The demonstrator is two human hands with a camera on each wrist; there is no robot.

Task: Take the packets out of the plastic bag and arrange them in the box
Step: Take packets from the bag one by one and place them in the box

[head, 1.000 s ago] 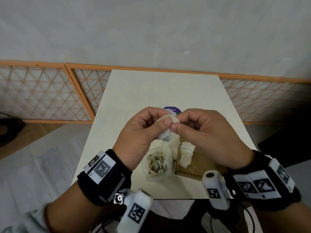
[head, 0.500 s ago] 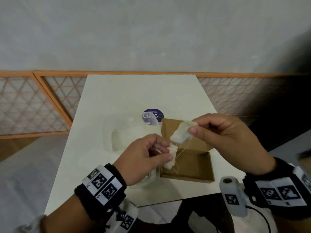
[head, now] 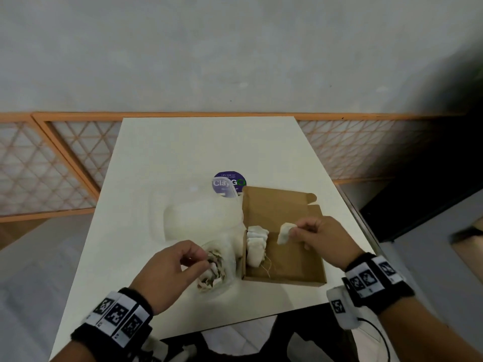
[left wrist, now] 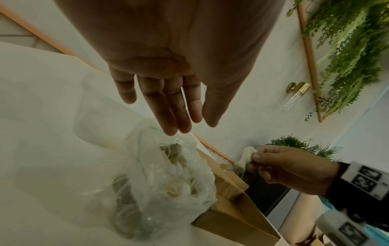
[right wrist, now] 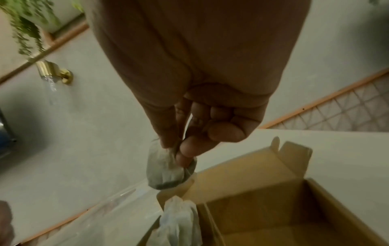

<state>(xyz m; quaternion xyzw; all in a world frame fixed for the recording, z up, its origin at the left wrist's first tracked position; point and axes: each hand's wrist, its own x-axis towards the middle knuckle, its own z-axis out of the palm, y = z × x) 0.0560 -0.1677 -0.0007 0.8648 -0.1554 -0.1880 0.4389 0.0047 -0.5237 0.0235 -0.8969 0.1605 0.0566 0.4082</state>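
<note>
A clear plastic bag (head: 212, 276) of pale packets lies on the white table (head: 183, 152), left of an open brown cardboard box (head: 292, 259). Several white packets (head: 256, 244) stand in a row against the box's left wall. My right hand (head: 295, 231) pinches one white packet (head: 284, 233) by its top and holds it above the box's middle; the right wrist view shows this packet (right wrist: 166, 168) hanging from thumb and fingertips (right wrist: 187, 149). My left hand (head: 203, 259) hovers at the bag's mouth. In the left wrist view its fingers (left wrist: 168, 113) are straight over the bag (left wrist: 168, 183) and hold nothing.
A round purple label (head: 230, 182) lies behind the bag, touching the box's raised flap (head: 277, 202). The bag's clear film spreads left over the table. An orange lattice fence (head: 65, 163) runs behind and left. The table's front edge is close to my wrists.
My hands were raised together, pulling packets apart. They have separated: the right has carried one packet down over the box, the left has dropped to the bag's mouth.
</note>
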